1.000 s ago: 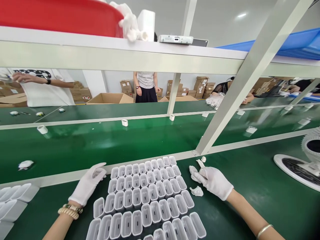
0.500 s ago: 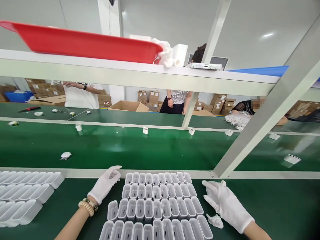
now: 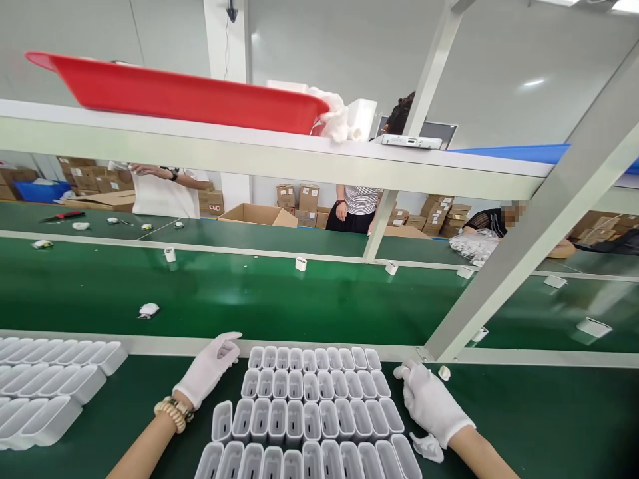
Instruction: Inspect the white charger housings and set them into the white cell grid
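Note:
My left hand [image 3: 212, 369], in a white glove, rests beside the back left corner of several rows of white plastic cases [image 3: 277, 418]. Its fingers stretch out loosely, with a gap to the thumb and nothing held. At the right side of the rows is my right hand [image 3: 432, 402], also gloved, its fingers loosely bent next to the back cases. I see nothing in it, though its palm side is hidden. A small round white piece [image 3: 444, 372] lies just behind its knuckles. Crumpled white material [image 3: 426, 447] sits below the wrist. The cases stand upright, open at the top, with dark slots inside.
More white cases [image 3: 54, 392] stand at the left. Beyond the metal rail, a green conveyor belt [image 3: 224, 293] carries small white parts. A slanted post [image 3: 479, 279] rises at the right. A shelf holds a red tray [image 3: 190, 100]. Co-workers stand across the belt.
My right hand has moved slightly left and its fingers have drawn in; the small round piece now shows apart from it. Parts on the belt have shifted right. My left hand is still.

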Motion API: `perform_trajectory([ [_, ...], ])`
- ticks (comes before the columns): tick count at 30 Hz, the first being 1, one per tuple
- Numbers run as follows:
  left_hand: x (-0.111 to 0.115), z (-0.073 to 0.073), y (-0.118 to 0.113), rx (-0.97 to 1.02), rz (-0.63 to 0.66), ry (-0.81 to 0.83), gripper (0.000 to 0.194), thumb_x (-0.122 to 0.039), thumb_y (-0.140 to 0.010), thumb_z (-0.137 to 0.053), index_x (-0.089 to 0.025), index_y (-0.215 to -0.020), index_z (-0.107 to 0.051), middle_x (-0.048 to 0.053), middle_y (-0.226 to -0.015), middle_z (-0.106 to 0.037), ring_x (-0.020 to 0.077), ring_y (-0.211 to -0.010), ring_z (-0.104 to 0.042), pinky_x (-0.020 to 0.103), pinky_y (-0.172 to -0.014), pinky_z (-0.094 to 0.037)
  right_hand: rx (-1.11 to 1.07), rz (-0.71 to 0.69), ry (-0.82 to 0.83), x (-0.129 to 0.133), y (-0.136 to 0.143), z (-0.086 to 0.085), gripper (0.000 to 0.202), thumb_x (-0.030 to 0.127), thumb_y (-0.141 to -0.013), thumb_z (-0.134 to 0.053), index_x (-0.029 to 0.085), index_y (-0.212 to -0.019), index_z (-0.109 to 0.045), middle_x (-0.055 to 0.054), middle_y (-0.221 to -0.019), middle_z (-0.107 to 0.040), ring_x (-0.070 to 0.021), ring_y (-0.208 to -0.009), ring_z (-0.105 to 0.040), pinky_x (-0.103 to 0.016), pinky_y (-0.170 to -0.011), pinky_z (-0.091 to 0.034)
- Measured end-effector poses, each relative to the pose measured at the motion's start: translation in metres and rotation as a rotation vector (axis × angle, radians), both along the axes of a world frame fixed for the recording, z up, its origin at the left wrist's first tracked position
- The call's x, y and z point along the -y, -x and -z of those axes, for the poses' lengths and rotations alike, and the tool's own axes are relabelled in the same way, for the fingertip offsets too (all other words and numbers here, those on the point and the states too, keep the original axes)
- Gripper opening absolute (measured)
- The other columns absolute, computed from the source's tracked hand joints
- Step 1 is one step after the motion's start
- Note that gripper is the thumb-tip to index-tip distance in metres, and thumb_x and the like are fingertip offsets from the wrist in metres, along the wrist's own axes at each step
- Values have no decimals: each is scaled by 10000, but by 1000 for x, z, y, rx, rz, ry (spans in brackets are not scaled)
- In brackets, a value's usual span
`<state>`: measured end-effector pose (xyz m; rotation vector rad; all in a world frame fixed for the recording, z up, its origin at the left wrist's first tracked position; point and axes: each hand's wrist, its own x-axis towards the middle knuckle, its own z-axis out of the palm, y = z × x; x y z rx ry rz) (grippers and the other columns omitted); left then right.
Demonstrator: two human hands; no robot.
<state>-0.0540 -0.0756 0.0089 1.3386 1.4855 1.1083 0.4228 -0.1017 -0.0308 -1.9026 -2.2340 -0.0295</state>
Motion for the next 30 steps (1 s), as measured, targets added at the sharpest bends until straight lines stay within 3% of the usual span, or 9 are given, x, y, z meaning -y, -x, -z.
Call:
perform_trajectory([
  [4, 0, -2, 1, -4, 9, 10, 472, -486, -685, -646, -207, -1065, -650, 2, -763, -694, 231, -793, -690, 386, -829, -544, 45, 20, 18, -3, 4, -2, 169, 136, -833, -548, 209, -729, -660, -70, -835, -711, -209, -733, -674, -304, -678, -474],
  [8, 3, -2, 0, 16, 24, -11, 438, -455, -706, -642, -206, -1067, -648, -3, -751, -687, 213, -777, -680, 382, -827, -538, 78, 65, 40, -11, 8, -7, 351, 386, -924, -545, 227, -613, -585, -63, -666, -670, -235, -635, -652, -322, -598, -437],
  [12, 5, -10, -5, 93, 38, -10, 443, -470, -695, -651, -180, -1031, -647, -2, -719, -668, 182, -700, -639, 365, -753, -531, 64, 43, 87, -20, 6, -10, 381, 404, -932, -493, 241, -601, -590, -90, -657, -702, -273, -641, -672, -357, -604, -443],
  [16, 11, -27, -6, 61, 36, 13, 415, -457, -725, -635, -167, -1021, -653, 19, -736, -680, 182, -699, -644, 358, -732, -541, 26, 26, 122, -29, -4, -6, 454, 432, -949, -423, 251, -565, -581, -110, -640, -716, -294, -615, -680, -386, -588, -454],
  [21, 53, -46, 1, -261, 116, 9, 325, -344, -796, -585, -219, -1074, -698, 37, -889, -731, 207, -827, -684, 360, -819, -562, 14, 25, 144, -40, -15, -2, 531, 492, -975, -367, 262, -537, -560, -116, -626, -711, -297, -560, -664, -401, -547, -440],
  [25, 105, -44, 9, -411, 66, -59, 376, -238, -790, -551, -270, -1139, -686, 33, -1023, -733, 218, -924, -691, 382, -921, -561, 32, -4, 156, -44, -13, -11, 530, 501, -989, -331, 267, -585, -583, -123, -646, -708, -320, -601, -685, -430, -587, -469],
  [28, 133, -40, 9, -418, 44, -50, 421, -185, -737, -591, -275, -1142, -666, 32, -1057, -728, 235, -964, -686, 399, -929, -569, 15, -71, 112, -44, -14, -19, 459, 539, -968, -370, 251, -779, -673, -134, -784, -755, -365, -778, -725, -481, -708, -532],
  [30, 136, -37, 3, -402, 97, -32, 455, -158, -704, -613, -277, -1141, -656, 27, -1085, -722, 234, -980, -681, 396, -930, -570, -58, -111, 8, -49, -23, -21, 412, 563, -931, -448, 250, -1005, -706, -133, -942, -778, -366, -892, -738, -483, -777, -562],
])
